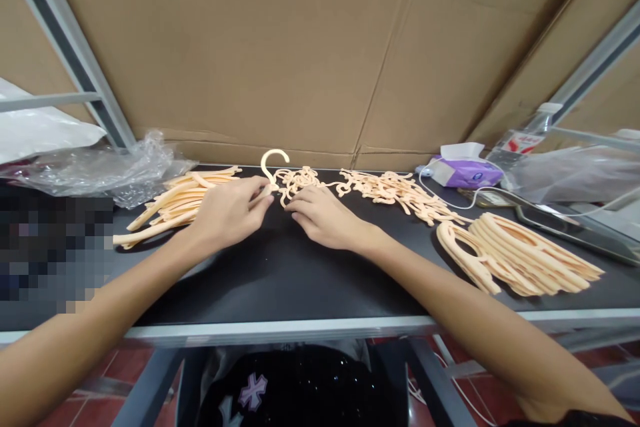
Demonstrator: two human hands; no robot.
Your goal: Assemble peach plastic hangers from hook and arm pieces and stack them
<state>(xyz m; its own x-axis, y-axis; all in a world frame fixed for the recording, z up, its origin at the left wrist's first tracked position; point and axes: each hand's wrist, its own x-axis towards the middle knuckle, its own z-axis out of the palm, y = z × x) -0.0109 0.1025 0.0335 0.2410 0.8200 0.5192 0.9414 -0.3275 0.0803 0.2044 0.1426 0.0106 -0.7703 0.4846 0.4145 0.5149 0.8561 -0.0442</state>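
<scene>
My left hand (pixel 233 211) is closed, thumb against fingers, on a cream plastic hanger hook (pixel 273 163) whose curved end stands up above the fingertips. Close by on the right, my right hand (pixel 325 217) has its fingers bent and pressed together at the near edge of a small heap of loose hooks (pixel 303 177); what lies under its fingertips is hidden. Behind my left wrist lies a stack of long cream hanger arms (pixel 173 203). Another spread of small cream hanger pieces (pixel 395 193) lies beyond my right forearm.
Folded cream hangers (pixel 520 253) lie in a row at the right of the black table (pixel 280 287). Behind them are a phone (pixel 575 230), a purple tissue pack (pixel 465 170), a white cable and a plastic bottle (pixel 530 137). Clear plastic bags (pixel 125 167) lie left; cardboard (pixel 260 47) closes the back.
</scene>
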